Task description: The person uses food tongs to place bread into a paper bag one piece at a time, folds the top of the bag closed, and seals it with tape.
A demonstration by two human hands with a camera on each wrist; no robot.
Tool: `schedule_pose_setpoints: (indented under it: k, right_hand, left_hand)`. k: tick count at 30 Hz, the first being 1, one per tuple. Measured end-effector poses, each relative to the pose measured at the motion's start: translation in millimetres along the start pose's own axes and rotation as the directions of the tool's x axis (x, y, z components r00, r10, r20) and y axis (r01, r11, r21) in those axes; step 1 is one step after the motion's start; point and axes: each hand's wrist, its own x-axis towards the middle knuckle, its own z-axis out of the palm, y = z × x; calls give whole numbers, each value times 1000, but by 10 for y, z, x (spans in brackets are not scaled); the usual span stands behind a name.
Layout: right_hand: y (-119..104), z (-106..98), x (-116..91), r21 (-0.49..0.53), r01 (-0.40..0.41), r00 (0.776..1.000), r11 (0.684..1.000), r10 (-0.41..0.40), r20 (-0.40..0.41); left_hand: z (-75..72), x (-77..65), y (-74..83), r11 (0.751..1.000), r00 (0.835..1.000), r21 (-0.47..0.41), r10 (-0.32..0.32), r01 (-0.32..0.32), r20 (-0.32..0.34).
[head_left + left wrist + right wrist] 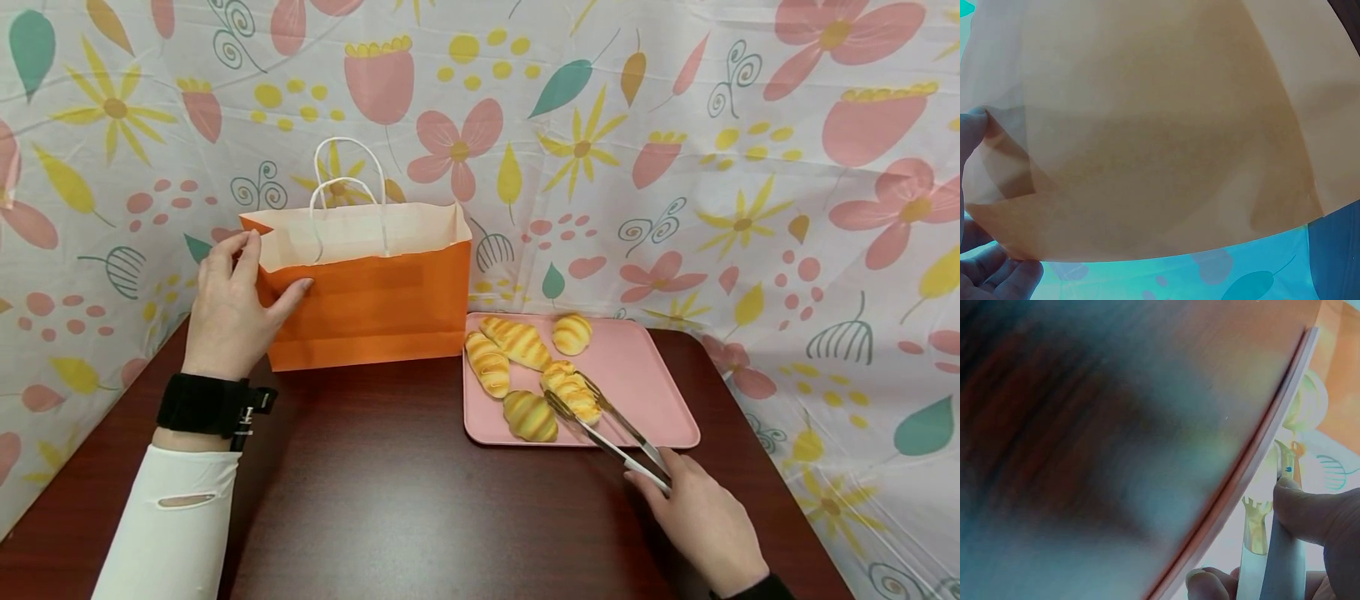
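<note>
An orange paper bag (367, 308) with white twisted handles stands upright at the back left, its top spread wide. My left hand (232, 300) pinches the bag's left rim, thumb on the front and fingers at the side. In the left wrist view the bag's paper (1147, 156) fills most of the picture. My right hand (705, 517) grips metal tongs (626, 454) by the handles. The tongs' tips straddle a braided bread roll (568, 385) on the pink tray (637, 367). In the right wrist view thumb and fingers hold the tongs (1282, 562).
Around the braided roll lie a long loaf (517, 340), a striped roll (487, 367), a greenish bun (531, 417) and a small round bun (572, 333). The tray sits right beside the bag on a dark wooden table (390, 483). A flowered cloth (600, 167) hangs behind.
</note>
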Motion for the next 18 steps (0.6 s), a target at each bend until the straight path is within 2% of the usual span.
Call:
schedule_pose_setpoints:
  k: [18]
  right_hand:
    - [38, 13, -9, -33, 24, 999, 999, -25, -39]
  left_hand:
    - [-4, 6, -1, 1000, 1000, -2, 1, -1, 2]
